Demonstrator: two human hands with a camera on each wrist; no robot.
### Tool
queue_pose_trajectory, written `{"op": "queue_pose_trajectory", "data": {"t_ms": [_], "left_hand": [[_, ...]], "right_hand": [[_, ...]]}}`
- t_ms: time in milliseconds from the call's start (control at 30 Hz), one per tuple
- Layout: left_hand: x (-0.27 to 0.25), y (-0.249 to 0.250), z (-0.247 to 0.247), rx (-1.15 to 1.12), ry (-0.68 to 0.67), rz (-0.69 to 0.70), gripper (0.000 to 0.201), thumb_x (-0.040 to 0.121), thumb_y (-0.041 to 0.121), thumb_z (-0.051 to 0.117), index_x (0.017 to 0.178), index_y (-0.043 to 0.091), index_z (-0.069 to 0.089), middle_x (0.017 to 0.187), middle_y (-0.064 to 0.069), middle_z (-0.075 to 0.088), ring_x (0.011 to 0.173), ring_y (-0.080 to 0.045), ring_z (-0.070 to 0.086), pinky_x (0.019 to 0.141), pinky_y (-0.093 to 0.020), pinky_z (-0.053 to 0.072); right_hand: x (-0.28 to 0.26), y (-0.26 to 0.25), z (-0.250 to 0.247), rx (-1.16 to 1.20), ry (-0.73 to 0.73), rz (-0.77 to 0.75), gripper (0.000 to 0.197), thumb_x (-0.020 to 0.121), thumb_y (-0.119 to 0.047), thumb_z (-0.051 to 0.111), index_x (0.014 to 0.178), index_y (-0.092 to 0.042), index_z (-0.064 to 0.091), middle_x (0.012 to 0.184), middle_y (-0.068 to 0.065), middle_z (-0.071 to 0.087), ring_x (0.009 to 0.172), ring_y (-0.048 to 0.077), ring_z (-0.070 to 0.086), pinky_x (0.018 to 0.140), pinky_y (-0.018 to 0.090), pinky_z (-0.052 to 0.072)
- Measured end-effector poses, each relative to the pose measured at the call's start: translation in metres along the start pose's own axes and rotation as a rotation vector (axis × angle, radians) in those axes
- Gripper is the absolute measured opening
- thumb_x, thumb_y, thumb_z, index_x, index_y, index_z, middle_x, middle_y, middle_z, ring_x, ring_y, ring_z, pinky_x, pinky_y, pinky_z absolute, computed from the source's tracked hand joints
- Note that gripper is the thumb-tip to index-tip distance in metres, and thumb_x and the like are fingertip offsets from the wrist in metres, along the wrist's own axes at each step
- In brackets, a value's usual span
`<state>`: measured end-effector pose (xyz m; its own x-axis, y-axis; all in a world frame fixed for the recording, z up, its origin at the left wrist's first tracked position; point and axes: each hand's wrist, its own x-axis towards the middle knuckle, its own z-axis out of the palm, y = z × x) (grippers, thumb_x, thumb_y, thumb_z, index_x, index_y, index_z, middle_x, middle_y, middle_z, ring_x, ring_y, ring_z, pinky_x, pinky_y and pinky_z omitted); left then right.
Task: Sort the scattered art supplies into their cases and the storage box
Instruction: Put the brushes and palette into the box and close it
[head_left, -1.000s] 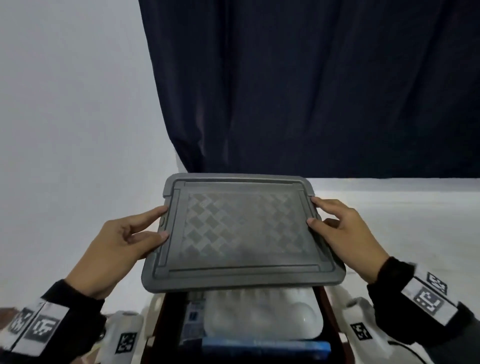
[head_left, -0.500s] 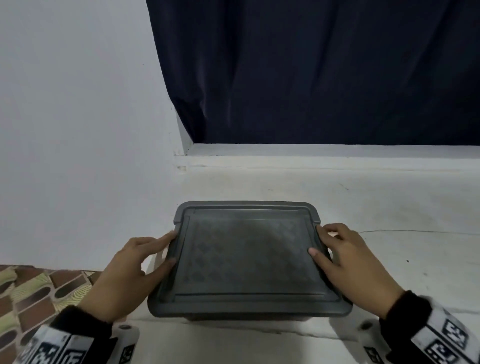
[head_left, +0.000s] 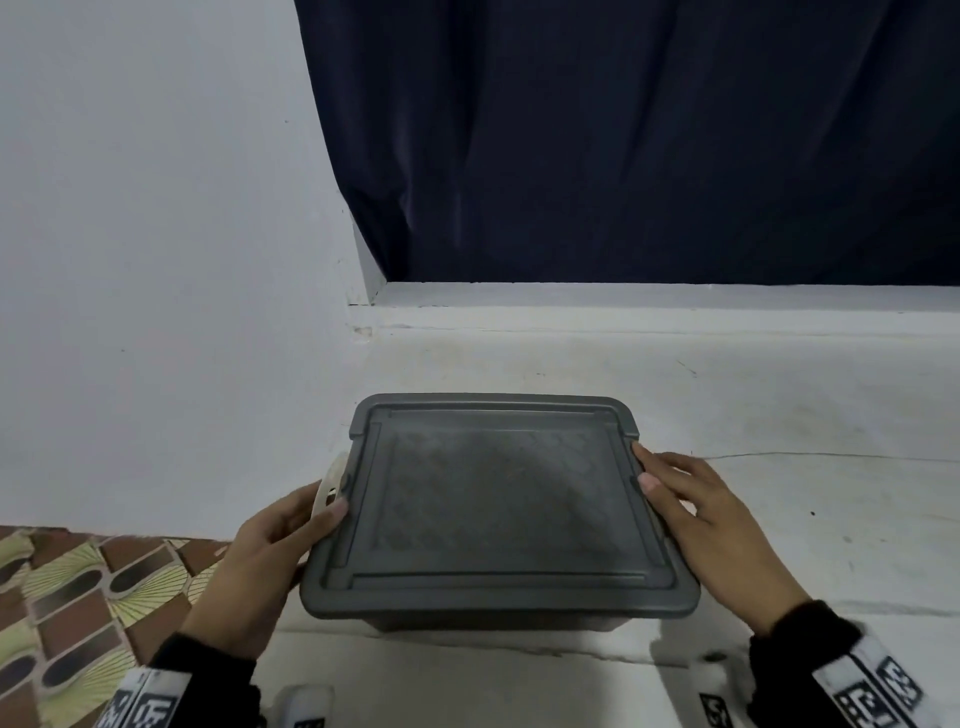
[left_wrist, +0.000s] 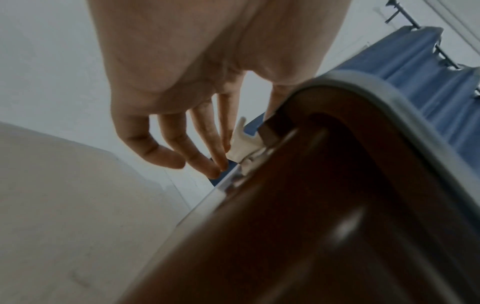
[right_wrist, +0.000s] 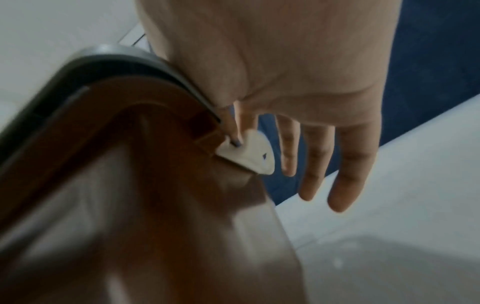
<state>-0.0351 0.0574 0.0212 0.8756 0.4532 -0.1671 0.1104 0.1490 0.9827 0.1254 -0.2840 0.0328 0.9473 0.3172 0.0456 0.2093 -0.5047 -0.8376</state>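
Note:
A storage box with a grey lid (head_left: 493, 499) stands on the white floor (head_left: 779, 415) in the head view. The lid lies flat on it, and its brown see-through wall (left_wrist: 337, 216) fills both wrist views. My left hand (head_left: 324, 501) is at the lid's left edge, thumb on the rim and fingers loose beside the raised white latch (head_left: 328, 483) (left_wrist: 244, 142). My right hand (head_left: 652, 467) rests at the right edge, thumb on the rim. Its fingers (right_wrist: 311, 164) hang straight beside the other white latch (right_wrist: 249, 154). The contents are hidden.
A patterned brown and green mat (head_left: 62, 597) lies at the lower left. A white wall (head_left: 156, 260) rises on the left, and a dark blue curtain (head_left: 623, 140) hangs above a low white ledge (head_left: 623, 312) behind the box.
The lid, held above the open box a second ago, has come down onto it and covers the supplies. My left hand has slid to the side latch, which now shows.

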Motion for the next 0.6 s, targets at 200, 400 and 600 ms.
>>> {"op": "queue_pose_trajectory", "data": {"t_ms": [200,400,600], "left_hand": [[-0.006,-0.004,0.014,0.115,0.096,0.211,0.033,0.099,0.010,0.052,0.127,0.022,0.065,0.112,0.004,0.075,0.105,-0.011,0.070,0.080,-0.020,0.058],[-0.005,0.002,0.007,0.646,0.094,0.355,0.046,0.099,0.014,0.054,0.139,0.037,0.049,0.124,0.034,0.059,0.119,0.014,0.052,0.102,-0.015,0.042],[-0.016,0.011,0.009,0.788,-0.026,0.324,0.054,0.094,0.043,0.048,0.146,0.044,0.035,0.146,0.036,0.032,0.135,0.024,0.020,0.109,0.001,0.015]], "right_hand": [[-0.009,0.003,0.012,0.487,-0.072,0.324,0.048,0.091,-0.053,0.057,0.124,-0.020,0.062,0.112,0.001,0.073,0.103,0.021,0.070,0.099,0.045,0.050],[-0.010,-0.013,0.006,0.369,-0.026,0.155,0.025,0.100,-0.033,0.051,0.108,-0.023,0.073,0.099,-0.005,0.076,0.097,0.016,0.071,0.082,0.029,0.053],[-0.003,-0.008,0.006,0.084,-0.028,0.070,0.049,0.100,-0.036,0.050,0.146,-0.021,0.046,0.133,-0.018,0.056,0.099,-0.018,0.055,0.080,-0.001,0.036]]}}
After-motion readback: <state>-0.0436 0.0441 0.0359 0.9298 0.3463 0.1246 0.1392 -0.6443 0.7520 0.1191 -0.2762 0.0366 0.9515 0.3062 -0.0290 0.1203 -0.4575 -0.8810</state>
